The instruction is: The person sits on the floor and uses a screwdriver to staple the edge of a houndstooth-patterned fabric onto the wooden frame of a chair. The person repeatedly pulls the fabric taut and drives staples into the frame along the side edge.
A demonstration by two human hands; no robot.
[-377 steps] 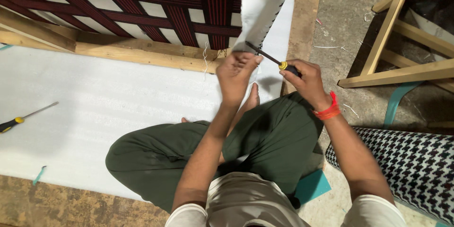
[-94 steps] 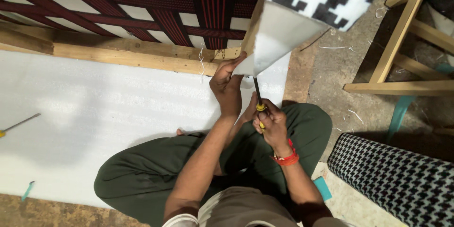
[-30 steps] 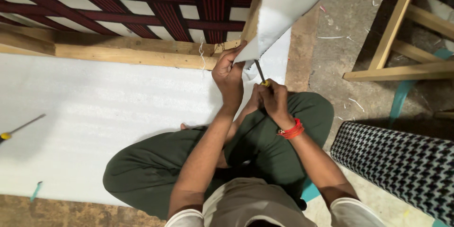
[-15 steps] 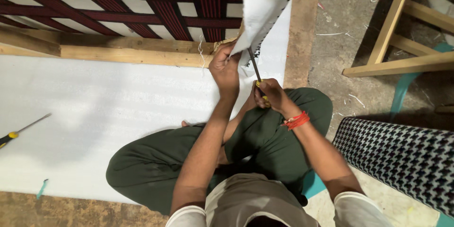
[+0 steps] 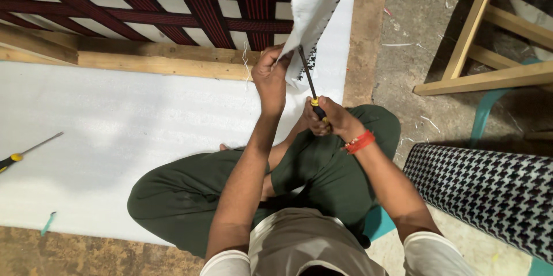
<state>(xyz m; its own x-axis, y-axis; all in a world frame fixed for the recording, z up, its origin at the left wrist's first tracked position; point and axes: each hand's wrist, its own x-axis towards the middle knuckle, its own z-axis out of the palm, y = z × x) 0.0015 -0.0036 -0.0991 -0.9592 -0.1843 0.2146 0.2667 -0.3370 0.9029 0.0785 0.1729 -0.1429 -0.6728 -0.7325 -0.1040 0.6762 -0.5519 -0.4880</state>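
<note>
I sit cross-legged on a white foam sheet (image 5: 115, 120). My left hand (image 5: 271, 74) pinches the lower edge of a white-backed fabric flap (image 5: 314, 11) that has a black-and-white pattern on its other face. My right hand (image 5: 325, 117) grips the yellow-and-black handle of a screwdriver (image 5: 309, 83); its dark shaft points up to the fabric edge right beside my left fingers. A red band is on my right wrist. The flap hangs from a wooden frame rail (image 5: 150, 63) with dark red webbing (image 5: 253, 0) woven behind it.
A second screwdriver (image 5: 26, 152) lies on the foam at the far left. A bare wooden frame (image 5: 478, 74) stands on the concrete floor at the right. A houndstooth-covered cushion (image 5: 489, 195) lies at the lower right. A wooden board (image 5: 366, 28) runs along the foam's right edge.
The fabric flap has swung more upright and narrower. My right hand and the screwdriver stay at the fabric edge, shifted slightly; earlier the screwdriver was held out to the right.
</note>
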